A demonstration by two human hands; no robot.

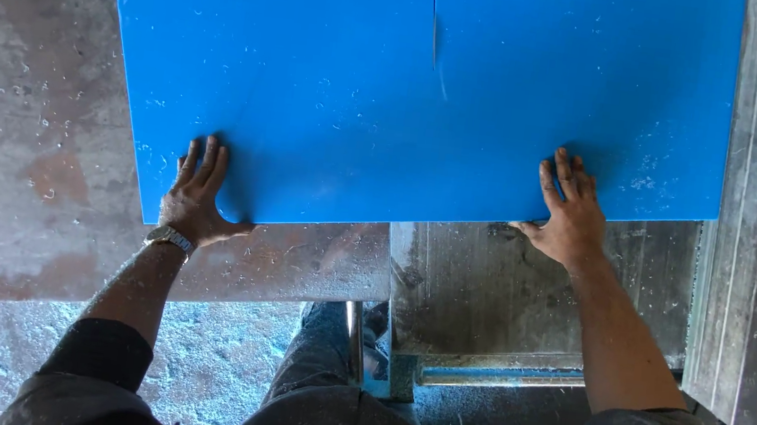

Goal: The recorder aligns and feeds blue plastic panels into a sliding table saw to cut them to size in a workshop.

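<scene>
A large blue sheet [430, 95] lies flat on a metal saw table [24, 153]. A thin cut runs into the sheet from its far edge, where a saw blade [434, 29] stands in the slot. My left hand [195, 196] presses flat on the sheet's near left corner, fingers spread, with a watch on the wrist. My right hand [568, 215] rests flat on the near edge of the sheet at the right, thumb hooked over the edge.
A metal fence rail [750, 207] runs along the sheet's right side. Blue dust and shavings cover the floor [220, 356] beneath the table. My legs stand between the two table halves. A coiled cable sits at the top left.
</scene>
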